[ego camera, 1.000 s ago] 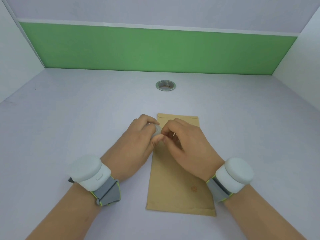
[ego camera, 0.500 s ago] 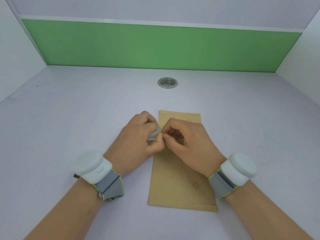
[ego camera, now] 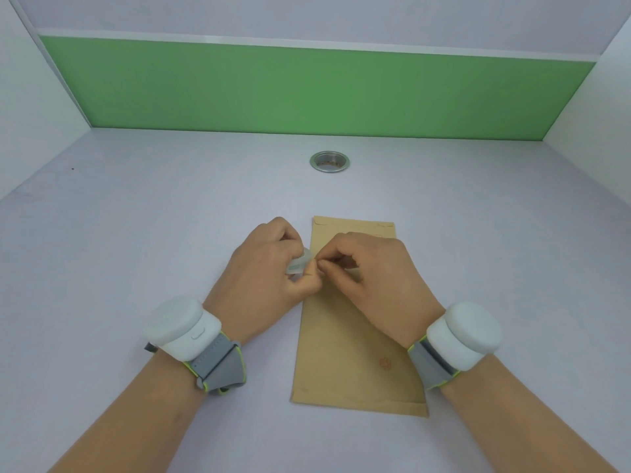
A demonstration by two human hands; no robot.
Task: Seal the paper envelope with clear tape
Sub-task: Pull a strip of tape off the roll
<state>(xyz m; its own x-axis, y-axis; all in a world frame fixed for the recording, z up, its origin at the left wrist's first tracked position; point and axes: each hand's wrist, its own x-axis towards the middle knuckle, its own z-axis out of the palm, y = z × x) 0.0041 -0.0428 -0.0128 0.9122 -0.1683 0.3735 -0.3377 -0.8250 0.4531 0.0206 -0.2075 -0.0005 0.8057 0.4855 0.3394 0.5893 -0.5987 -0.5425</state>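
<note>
The tape roll (ego camera: 300, 264) is held in the left hand (ego camera: 269, 268). Its end is pinched by the right hand (ego camera: 372, 278). No tape is seen on the envelope (ego camera: 355, 363) yet.

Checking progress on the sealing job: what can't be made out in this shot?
- Head view: most of the tape roll is hidden inside the left hand.
- Whether any tape is peeled free: too clear and small, covered by the right hand fingers.
- The envelope flap: largely covered by the right hand.
</note>
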